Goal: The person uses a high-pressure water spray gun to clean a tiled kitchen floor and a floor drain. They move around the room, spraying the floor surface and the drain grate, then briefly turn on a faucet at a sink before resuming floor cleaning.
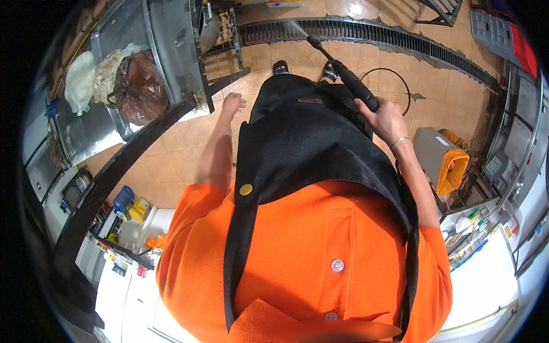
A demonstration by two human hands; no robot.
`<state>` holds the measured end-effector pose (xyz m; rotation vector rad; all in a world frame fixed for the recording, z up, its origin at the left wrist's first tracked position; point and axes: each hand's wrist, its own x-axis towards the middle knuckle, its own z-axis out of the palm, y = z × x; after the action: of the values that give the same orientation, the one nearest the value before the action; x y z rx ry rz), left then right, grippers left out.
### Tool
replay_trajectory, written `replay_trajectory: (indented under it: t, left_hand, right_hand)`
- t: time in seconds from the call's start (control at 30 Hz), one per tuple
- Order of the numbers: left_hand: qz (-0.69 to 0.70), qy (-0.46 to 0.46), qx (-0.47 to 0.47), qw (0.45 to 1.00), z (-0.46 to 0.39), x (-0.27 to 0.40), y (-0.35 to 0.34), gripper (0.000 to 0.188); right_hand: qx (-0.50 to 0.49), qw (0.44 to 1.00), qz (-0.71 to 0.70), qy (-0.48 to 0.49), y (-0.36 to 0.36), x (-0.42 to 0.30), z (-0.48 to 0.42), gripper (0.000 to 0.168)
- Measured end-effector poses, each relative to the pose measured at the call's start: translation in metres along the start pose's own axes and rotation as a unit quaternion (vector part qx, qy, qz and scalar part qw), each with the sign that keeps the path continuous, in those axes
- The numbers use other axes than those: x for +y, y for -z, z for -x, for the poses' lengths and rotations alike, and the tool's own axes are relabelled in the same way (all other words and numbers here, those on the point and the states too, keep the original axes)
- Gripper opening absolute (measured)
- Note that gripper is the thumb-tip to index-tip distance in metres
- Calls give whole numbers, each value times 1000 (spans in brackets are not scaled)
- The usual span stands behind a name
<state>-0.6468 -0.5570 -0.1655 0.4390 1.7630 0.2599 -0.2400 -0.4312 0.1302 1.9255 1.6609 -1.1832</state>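
My right hand (388, 120) is closed around the grip of a black pressure-washer spray gun (354, 81), which points forward and to the left. A fine spray (298, 28) leaves its nozzle over the metal floor drain grate (343, 32). Behind the gun a thin black hose (407, 85) curves over the tiled floor. My left hand (233, 104) hangs beside the black apron (309, 141) with nothing in it, its fingers loosely curled and apart, near the corner of a stainless steel table. Both feet, in dark sandals, stand just short of the grate.
On the steel table (81, 128) at left lie a tied brown plastic bag (141, 90) and whitish bags. At right stands a grey bin (433, 150) with an orange liner, below stacked crates (491, 32). A blue water bottle (123, 199) and a yellow container (139, 209) are at lower left.
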Motion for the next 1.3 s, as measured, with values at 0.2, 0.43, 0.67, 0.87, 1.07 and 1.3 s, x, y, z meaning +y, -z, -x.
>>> replay_trajectory:
  t: [0.2,0.43,0.67,0.87,1.07,1.3]
  left_hand:
    - [-51,31,-28,998,0,-9,-22,31]
    - [-49,-33,0,998,-2,50,-18,33]
    - [-28,-27,-2,999,-10,60,-8,35]
    - [-65,-7,-47,997,-15,30,-26,34]
    - [-74,-8,-47,996,-13,34,-31,33]
    - [-70,-22,-21,997,-17,52,-19,31]
  right_hand:
    - [-6,1000,-3,25,4,6,-4,65]
    - [16,999,-29,31,10,-5,-7,65]
    - [73,997,13,-3,18,28,-4,64]
    - [56,997,-36,-32,14,37,3,67]
    - [96,994,-22,-51,3,58,6,60]
    - [114,987,-33,-110,19,81,12,61]
